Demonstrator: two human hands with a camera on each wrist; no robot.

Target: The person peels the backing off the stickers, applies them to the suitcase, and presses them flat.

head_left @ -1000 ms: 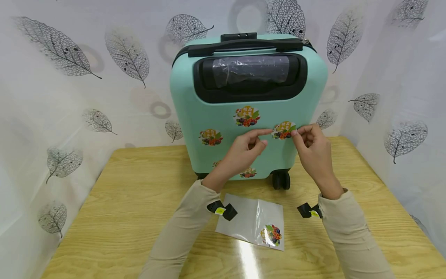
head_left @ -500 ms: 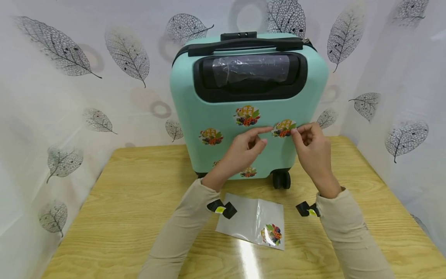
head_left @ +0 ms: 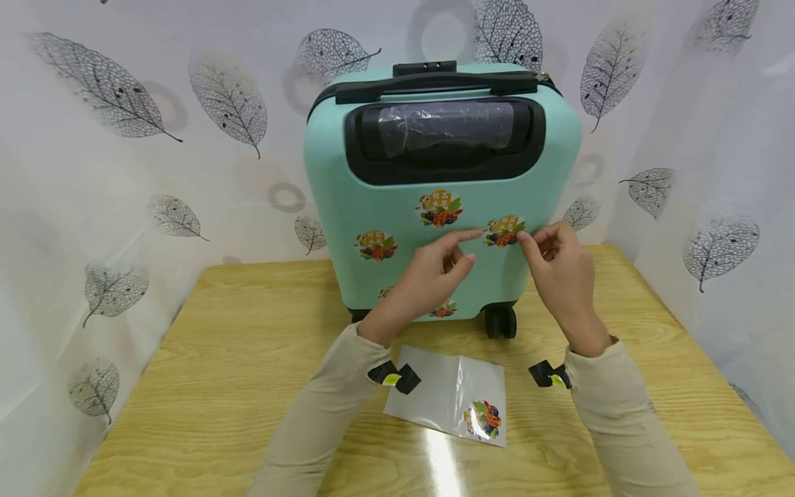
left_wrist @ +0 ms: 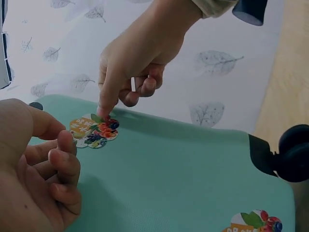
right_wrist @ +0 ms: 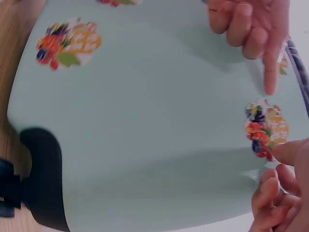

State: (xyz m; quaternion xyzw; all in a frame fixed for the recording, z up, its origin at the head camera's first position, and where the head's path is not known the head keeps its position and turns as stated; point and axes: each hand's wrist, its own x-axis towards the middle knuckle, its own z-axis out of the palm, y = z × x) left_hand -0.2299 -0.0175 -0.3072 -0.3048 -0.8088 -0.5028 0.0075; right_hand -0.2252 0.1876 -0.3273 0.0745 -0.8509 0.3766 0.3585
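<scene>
A mint-green suitcase (head_left: pixel 348 200) stands upright, its front dotted with several round fruit stickers. My right hand (head_left: pixel 562 276) pinches the right edge of one fruit sticker (head_left: pixel 504 231) with thumb and forefinger; its other fingers curl in. From the other side my left hand (head_left: pixel 428 276) reaches over the suitcase front, its straight index fingertip at the left edge of that sticker. In the right wrist view the sticker (right_wrist: pixel 263 128) lies against the shell, between the left index finger (right_wrist: pixel 271 79) and the right hand's fingers. The left hand's other fingers are loosely bent.
On the wooden table (head_left: pixel 248 386) lies a glossy white sticker sheet (head_left: pixel 428 393) with one fruit sticker (head_left: pixel 483 419) on it. A black caster wheel (head_left: pixel 500 322) shows under the suitcase. Behind it hangs a leaf-print cloth (head_left: pixel 236 193).
Both hands keep almost the same place at the sticker. The whole head view has shifted very slightly.
</scene>
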